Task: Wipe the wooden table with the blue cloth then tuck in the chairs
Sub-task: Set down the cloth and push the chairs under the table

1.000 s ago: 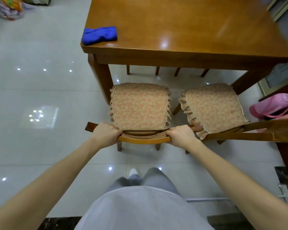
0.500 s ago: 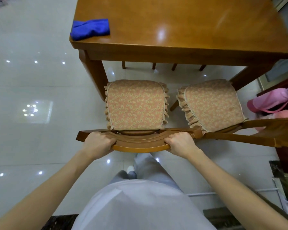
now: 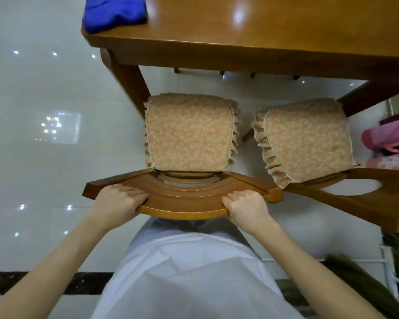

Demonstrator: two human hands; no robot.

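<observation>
The wooden table (image 3: 251,38) fills the top of the view, and the blue cloth (image 3: 114,12) lies bunched on its near left corner. In front of it stands the left chair (image 3: 182,199) with a patterned cushion on its seat, short of the table's edge. My left hand (image 3: 119,201) grips the left part of its curved top rail. My right hand (image 3: 247,207) grips the right part of the same rail. A second cushioned chair (image 3: 304,139) stands to the right, its backrest reaching to the right edge.
The table's near left leg (image 3: 127,81) stands just left of the chair seat. Legs of other chairs show under the far side. A pink flask (image 3: 387,134) lies at the right edge. Glossy white floor tiles (image 3: 44,146) spread to the left.
The chair and my hands have come closer to the table, the view has tipped further down, and the cloth and table edge now sit higher in the frame.
</observation>
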